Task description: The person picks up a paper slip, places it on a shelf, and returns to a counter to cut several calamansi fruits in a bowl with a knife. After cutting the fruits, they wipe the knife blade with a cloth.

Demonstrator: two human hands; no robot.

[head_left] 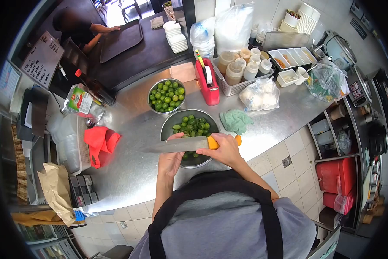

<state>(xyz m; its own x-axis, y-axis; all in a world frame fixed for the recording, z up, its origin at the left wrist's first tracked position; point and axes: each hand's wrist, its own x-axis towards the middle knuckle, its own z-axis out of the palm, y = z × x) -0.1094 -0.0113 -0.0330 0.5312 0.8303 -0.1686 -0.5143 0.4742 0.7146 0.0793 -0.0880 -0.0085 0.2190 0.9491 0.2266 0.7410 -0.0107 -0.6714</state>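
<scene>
My right hand (225, 150) is wrapped round the orange handle of a large knife (176, 145), its broad blade pointing left. Behind and below the blade, my left hand (171, 160) is curled, its fingertips showing just above the blade's top edge. The blade hides whatever those fingers hold. Both hands are over the near side of a metal bowl (164, 127) with green limes (191, 125) in it, some apparently cut. Just beyond stands a smaller metal bowl (151, 103) heaped with whole limes (166, 95).
A green cloth (236, 121) lies right of the bowl. Behind are a red holder (208, 84) and a basket of squeeze bottles (235, 73). A red cloth (101, 144) and plastic containers (66, 142) are at left. Across the counter, a person's hand (112, 29) touches a dark tray (122, 42).
</scene>
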